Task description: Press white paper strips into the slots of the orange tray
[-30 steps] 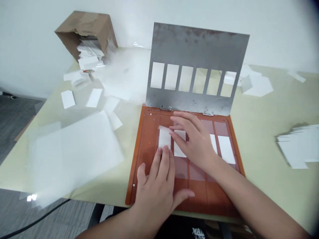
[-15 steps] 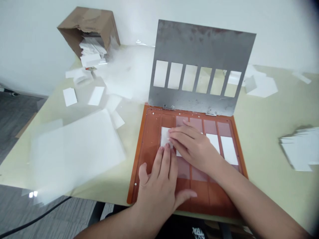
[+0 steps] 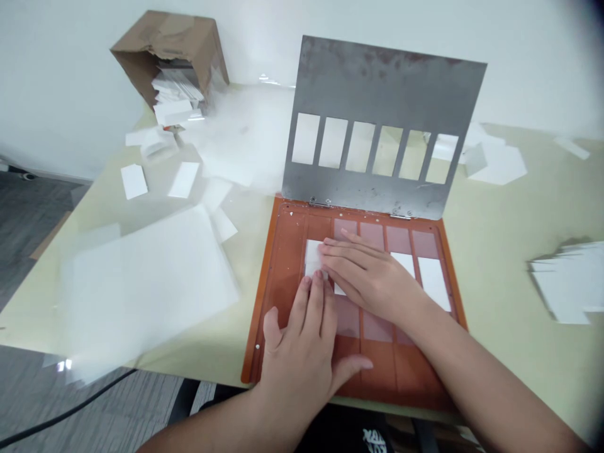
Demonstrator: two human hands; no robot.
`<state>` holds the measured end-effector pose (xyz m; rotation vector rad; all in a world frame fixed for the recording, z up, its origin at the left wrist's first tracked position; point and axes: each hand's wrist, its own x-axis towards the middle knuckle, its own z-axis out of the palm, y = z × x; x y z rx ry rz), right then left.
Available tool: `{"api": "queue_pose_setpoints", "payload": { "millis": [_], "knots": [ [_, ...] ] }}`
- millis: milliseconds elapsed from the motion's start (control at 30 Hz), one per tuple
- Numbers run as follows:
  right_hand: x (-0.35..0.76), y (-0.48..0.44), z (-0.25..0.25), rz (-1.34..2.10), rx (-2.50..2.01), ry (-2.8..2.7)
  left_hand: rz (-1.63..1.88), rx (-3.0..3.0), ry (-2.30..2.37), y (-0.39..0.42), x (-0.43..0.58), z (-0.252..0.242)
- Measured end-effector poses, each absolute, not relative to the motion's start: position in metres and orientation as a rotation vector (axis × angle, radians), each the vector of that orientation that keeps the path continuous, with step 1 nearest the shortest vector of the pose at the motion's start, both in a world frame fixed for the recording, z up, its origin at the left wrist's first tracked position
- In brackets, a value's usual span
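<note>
A white card [image 3: 313, 251] lies in a slot of the orange jig plate [image 3: 287, 264]. My left hand [image 3: 302, 346] is palm down, its middle fingertips on the card's lower end, thumb and little finger spread. From the right, my right hand [image 3: 372, 274] reaches across with fingers stretched and its fingertips on the same card's right side; its thumb is hidden. Under the fingertips there seems to be a small translucent piece, hard to make out. More white cards [image 3: 434, 284] sit in slots to the right, partly covered by my right hand and forearm.
A grey metal lid [image 3: 391, 88] with several rectangular windows stands raised on hinges behind the plate. Translucent sheets [image 3: 174, 270] and loose cards [image 3: 134, 182] lie left, near an open cardboard box [image 3: 184, 34]. A stack of white cards [image 3: 573, 280] is at right.
Both hands stay almost in place on the card. My right hand's fingers have shifted very slightly, and a little more of the card's lower part shows between the hands.
</note>
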<state>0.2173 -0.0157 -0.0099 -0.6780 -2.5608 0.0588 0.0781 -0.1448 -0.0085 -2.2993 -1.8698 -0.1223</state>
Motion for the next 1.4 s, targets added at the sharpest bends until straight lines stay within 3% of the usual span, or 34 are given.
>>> {"api": "queue_pose_setpoints", "payload": {
  "millis": [1400],
  "knots": [
    [0.219,-0.0129,-0.008,0.461,-0.94,-2.592,-0.105,-2.286,-1.943,-0.1472,0.0811,-0.006]
  ]
}}
